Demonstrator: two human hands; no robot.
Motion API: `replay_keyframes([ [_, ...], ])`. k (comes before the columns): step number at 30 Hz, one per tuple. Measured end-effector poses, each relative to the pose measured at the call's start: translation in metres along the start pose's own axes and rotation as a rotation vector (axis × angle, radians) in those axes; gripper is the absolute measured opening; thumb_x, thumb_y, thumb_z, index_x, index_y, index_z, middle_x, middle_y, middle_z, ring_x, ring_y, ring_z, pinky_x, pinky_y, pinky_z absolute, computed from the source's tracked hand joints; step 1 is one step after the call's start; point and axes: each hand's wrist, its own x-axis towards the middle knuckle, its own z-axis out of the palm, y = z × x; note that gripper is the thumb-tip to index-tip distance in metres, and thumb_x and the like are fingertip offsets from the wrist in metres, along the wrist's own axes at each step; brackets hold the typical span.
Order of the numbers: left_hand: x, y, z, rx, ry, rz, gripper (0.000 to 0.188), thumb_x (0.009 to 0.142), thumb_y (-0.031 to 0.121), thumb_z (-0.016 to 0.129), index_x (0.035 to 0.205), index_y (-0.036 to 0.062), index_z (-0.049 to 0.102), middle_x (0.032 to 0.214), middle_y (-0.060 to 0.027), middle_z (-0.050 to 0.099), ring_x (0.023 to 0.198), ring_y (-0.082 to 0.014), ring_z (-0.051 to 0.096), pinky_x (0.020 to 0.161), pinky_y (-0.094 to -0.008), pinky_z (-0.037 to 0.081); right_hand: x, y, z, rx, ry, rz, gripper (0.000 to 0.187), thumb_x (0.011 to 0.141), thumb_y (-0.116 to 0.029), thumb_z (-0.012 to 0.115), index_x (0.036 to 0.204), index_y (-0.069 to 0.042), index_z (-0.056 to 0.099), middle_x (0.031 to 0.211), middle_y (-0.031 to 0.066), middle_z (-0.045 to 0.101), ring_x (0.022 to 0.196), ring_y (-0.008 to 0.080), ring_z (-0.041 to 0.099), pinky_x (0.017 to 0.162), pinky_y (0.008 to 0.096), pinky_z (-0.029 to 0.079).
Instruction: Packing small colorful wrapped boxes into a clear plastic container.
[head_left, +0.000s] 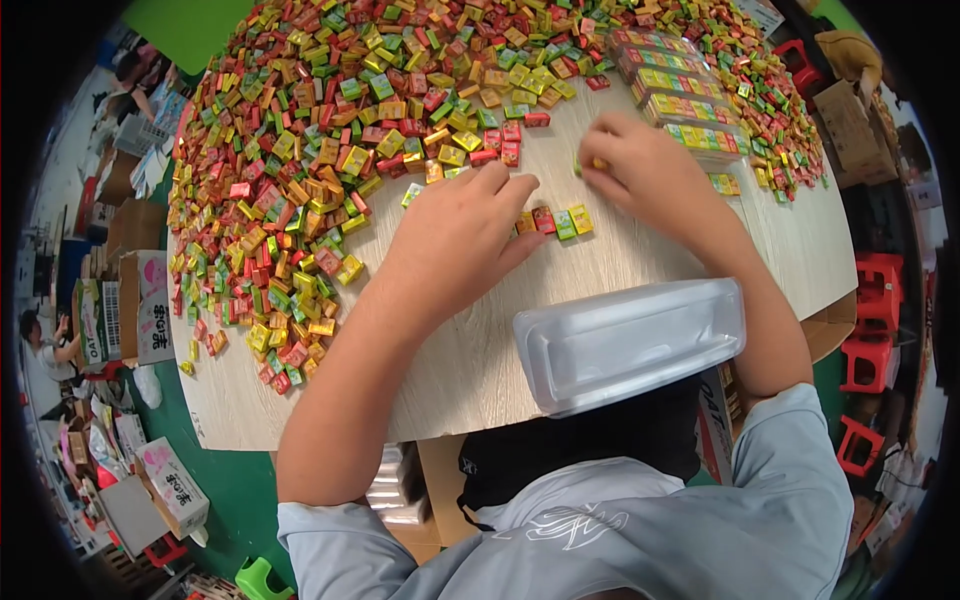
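Observation:
A short row of small wrapped candies (565, 223), in orange, red, green and yellow, lies on the table in front of me. My left hand (460, 230) curves around the row's left end, forefinger and thumb apart, with an orange candy between them on the tabletop; its other fingers are partly hidden. To the upper right of the row, my right hand (630, 165) pinches a small green and yellow candy (579, 166), mostly covered by the fingertips. An empty clear plastic tray (640, 340) sits at the table's near edge, between my forearms.
A big heap of loose candies (320, 130) covers the table's left and far side. Filled clear trays (690, 105) are lined up at the far right, beside more loose candies (780, 130). Red stools (868, 365) and cartons (150, 290) stand around the table (440, 390).

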Motion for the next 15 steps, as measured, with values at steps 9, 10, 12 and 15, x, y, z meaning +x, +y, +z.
replay_keyframes([
  [9,0.002,0.005,0.007,-0.016,-0.026,-0.002,0.036,0.091,0.032,0.078,0.117,0.009,0.069,0.103,-0.0109,0.062,0.096,-0.0317,0.067,0.082,-0.0439,0.054,-0.012,-0.011,-0.025,0.194,-0.351,-0.105,0.014,0.087,-0.004,0.073,0.096,-0.003,0.062,0.099,0.0118,0.061,0.092,0.0336,0.065,0.079,0.0418,0.053],
  [10,0.002,0.005,0.006,-0.009,-0.03,0.005,0.034,0.09,0.03,0.079,0.115,0.0094,0.069,0.102,-0.0105,0.062,0.096,-0.0312,0.067,0.082,-0.0436,0.054,-0.012,-0.012,-0.025,0.241,-0.355,-0.104,0.016,0.086,-0.005,0.073,0.098,-0.003,0.061,0.098,0.0118,0.061,0.092,0.0331,0.065,0.079,0.0416,0.053],
  [12,0.002,0.006,0.006,-0.003,-0.038,0.008,0.033,0.089,0.029,0.08,0.113,0.0099,0.07,0.101,-0.01,0.061,0.095,-0.0307,0.066,0.082,-0.0434,0.054,-0.012,-0.01,-0.024,0.294,-0.363,-0.105,0.018,0.086,-0.005,0.073,0.099,-0.003,0.061,0.097,0.0118,0.061,0.092,0.0327,0.065,0.078,0.0414,0.053],
  [15,0.0,0.008,0.007,-0.036,-0.035,0.022,0.033,0.086,0.029,0.08,0.108,0.007,0.067,0.102,-0.0106,0.062,0.099,-0.0296,0.067,0.083,-0.0438,0.056,-0.012,-0.009,-0.024,0.282,-0.378,-0.117,0.025,0.087,-0.01,0.075,0.105,-0.004,0.06,0.102,0.0114,0.06,0.094,0.0329,0.065,0.079,0.0425,0.053],
])
